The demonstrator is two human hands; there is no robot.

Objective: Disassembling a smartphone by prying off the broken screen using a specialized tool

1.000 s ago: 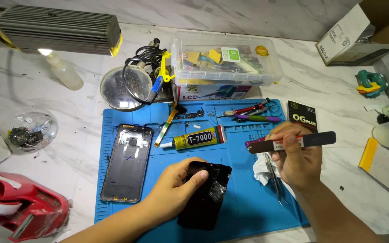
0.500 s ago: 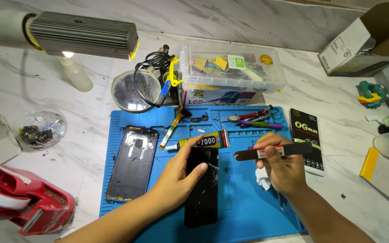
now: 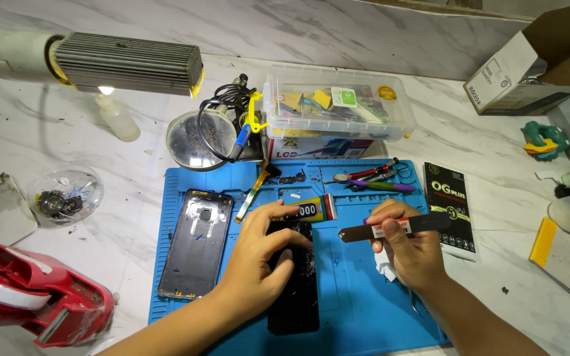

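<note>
Head view: the left hand [image 3: 258,264] lies flat, fingers spread, pinning the cracked phone [image 3: 293,277] to the blue mat [image 3: 357,310]; the right hand [image 3: 411,247] pinches a flat pry tool [image 3: 390,227] just beside it. Careless prying could drive glass shards into the pinning fingers.

Black flat retail packet [image 3: 448,206] with white and gold print sits right of center. Open cardboard box [image 3: 536,66], white label side, is upper right. Clear lidded plastic box [image 3: 338,105] with a green sticker, top middle. Cracked black phone screen [image 3: 295,277] lies lower center.
</note>
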